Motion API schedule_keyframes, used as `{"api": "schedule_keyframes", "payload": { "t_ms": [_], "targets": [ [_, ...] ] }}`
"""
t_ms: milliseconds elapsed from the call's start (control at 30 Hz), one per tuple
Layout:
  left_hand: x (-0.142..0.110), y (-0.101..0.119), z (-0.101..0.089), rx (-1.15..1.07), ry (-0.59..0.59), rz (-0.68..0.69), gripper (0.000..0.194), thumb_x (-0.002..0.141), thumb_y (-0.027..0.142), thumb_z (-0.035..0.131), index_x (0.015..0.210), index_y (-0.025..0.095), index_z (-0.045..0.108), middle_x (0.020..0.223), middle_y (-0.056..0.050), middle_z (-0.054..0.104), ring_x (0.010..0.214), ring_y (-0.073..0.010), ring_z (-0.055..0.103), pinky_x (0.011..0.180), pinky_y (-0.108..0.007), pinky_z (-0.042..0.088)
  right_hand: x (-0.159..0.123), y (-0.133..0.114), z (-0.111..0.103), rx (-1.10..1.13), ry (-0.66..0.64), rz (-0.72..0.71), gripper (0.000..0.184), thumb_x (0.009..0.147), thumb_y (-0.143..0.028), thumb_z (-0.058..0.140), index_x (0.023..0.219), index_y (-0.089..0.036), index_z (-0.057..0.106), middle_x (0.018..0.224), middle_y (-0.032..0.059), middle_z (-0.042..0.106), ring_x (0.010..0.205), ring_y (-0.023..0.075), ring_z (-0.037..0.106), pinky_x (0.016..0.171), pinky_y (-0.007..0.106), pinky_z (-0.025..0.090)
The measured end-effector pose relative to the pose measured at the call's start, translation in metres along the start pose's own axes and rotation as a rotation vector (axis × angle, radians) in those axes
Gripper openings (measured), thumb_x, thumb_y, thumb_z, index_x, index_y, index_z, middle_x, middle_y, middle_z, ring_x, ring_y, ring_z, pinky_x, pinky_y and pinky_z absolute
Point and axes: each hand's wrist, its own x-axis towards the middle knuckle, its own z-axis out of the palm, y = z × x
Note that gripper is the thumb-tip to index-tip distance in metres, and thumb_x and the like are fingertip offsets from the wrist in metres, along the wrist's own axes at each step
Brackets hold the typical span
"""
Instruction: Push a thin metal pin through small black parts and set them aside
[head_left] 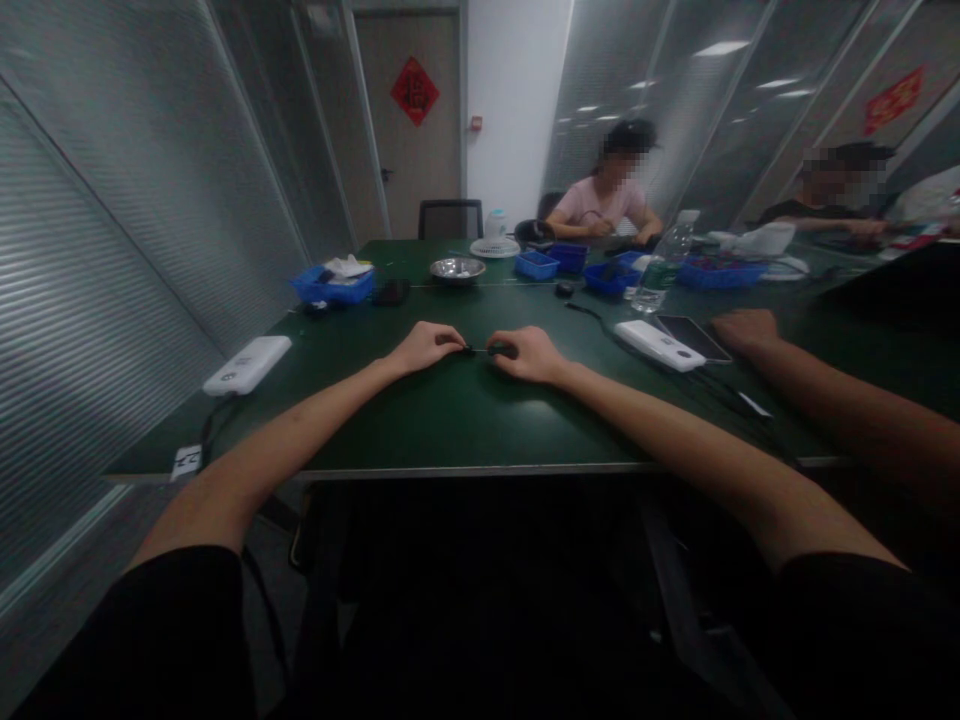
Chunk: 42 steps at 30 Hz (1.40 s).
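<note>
Over the green tabletop (420, 425), my left hand (427, 346) pinches a small dark piece (470, 349) between thumb and fingertips. Facing it, my right hand (531, 354) has its fingers curled round a slim dark object (496, 350), mostly hidden by the fingers. A thin pale line, perhaps a shaft or pin, bridges the short gap between the two. Both things are too small to name surely. My wrists are low, close to the table surface.
White boxes with cables lie left (247, 365) and right (660, 345), the latter beside a phone (694, 337). Behind are a metal bowl (457, 270), a blue basket (335, 288) and a water bottle (665, 265). Another person's arm (817, 385) rests at right; others sit across.
</note>
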Motion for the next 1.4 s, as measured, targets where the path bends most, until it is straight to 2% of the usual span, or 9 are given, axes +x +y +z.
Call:
{"api": "schedule_keyframes", "payload": {
  "t_ms": [167,400,633,833,1033,1167,1300,1400],
  "targets": [
    [-0.002,0.002,-0.004,0.026,-0.044,0.044,0.022,0.091,0.035,0.070,0.103,0.020,0.081,0.105,-0.008,0.078,0.095,-0.0236,0.070,0.090,-0.038,0.053,-0.001,-0.001,0.000,-0.008,-0.009,-0.018,0.035,0.089,-0.035,0.058,0.117,-0.022,0.076,0.088,0.0041,0.077,0.076,0.0225,0.067,0.075,0.030,0.043],
    [-0.004,0.002,0.000,0.000,-0.026,0.013,0.024,0.092,0.040,0.070,0.102,0.020,0.077,0.101,-0.007,0.077,0.089,-0.0224,0.069,0.086,-0.037,0.053,0.000,-0.001,0.000,0.015,-0.031,-0.075,0.038,0.094,-0.032,0.056,0.128,-0.021,0.070,0.114,0.0072,0.078,0.093,0.0243,0.071,0.084,0.031,0.046],
    [-0.002,-0.001,0.000,-0.105,-0.029,-0.019,0.025,0.090,0.041,0.073,0.103,0.021,0.079,0.105,-0.006,0.079,0.099,-0.0232,0.072,0.098,-0.040,0.053,0.000,0.001,0.000,0.035,-0.079,-0.158,0.040,0.101,-0.033,0.053,0.136,-0.022,0.066,0.125,0.0088,0.074,0.102,0.0247,0.070,0.089,0.032,0.048],
    [0.000,-0.004,0.003,-0.200,-0.087,-0.043,0.036,0.086,0.042,0.077,0.114,0.020,0.080,0.111,-0.009,0.079,0.104,-0.0241,0.073,0.099,-0.040,0.054,0.001,-0.002,0.001,0.031,-0.098,-0.185,0.042,0.104,-0.036,0.051,0.142,-0.026,0.063,0.126,0.0079,0.072,0.104,0.0237,0.069,0.091,0.032,0.048],
    [0.003,-0.007,0.004,-0.221,-0.143,-0.053,0.058,0.085,0.042,0.078,0.136,0.018,0.069,0.103,-0.008,0.078,0.094,-0.0216,0.072,0.089,-0.037,0.056,0.003,0.000,0.005,0.008,-0.036,-0.042,0.041,0.105,-0.038,0.049,0.141,-0.023,0.064,0.132,0.0086,0.072,0.112,0.0250,0.068,0.095,0.033,0.048],
    [0.004,-0.003,0.003,-0.186,-0.157,-0.044,0.066,0.086,0.042,0.077,0.145,0.017,0.061,0.102,-0.008,0.076,0.090,-0.0202,0.070,0.085,-0.035,0.055,0.005,0.005,0.007,-0.052,-0.014,0.124,0.039,0.103,-0.041,0.052,0.135,-0.025,0.069,0.118,0.0088,0.078,0.102,0.0270,0.071,0.088,0.034,0.050],
    [0.002,0.002,0.003,-0.094,-0.144,-0.013,0.043,0.090,0.046,0.071,0.122,0.019,0.076,0.107,-0.009,0.073,0.092,-0.0216,0.068,0.085,-0.035,0.053,0.006,0.010,0.010,-0.112,-0.012,0.270,0.039,0.101,-0.045,0.054,0.130,-0.026,0.072,0.105,0.0095,0.080,0.090,0.0275,0.072,0.079,0.034,0.051],
    [0.001,0.003,0.005,-0.009,-0.096,0.011,0.034,0.093,0.046,0.066,0.111,0.019,0.079,0.116,-0.010,0.070,0.102,-0.0248,0.065,0.093,-0.038,0.052,0.007,0.012,0.012,-0.146,-0.011,0.332,0.038,0.100,-0.045,0.055,0.127,-0.026,0.074,0.102,0.0118,0.080,0.086,0.0290,0.072,0.077,0.035,0.051]
  ]
}}
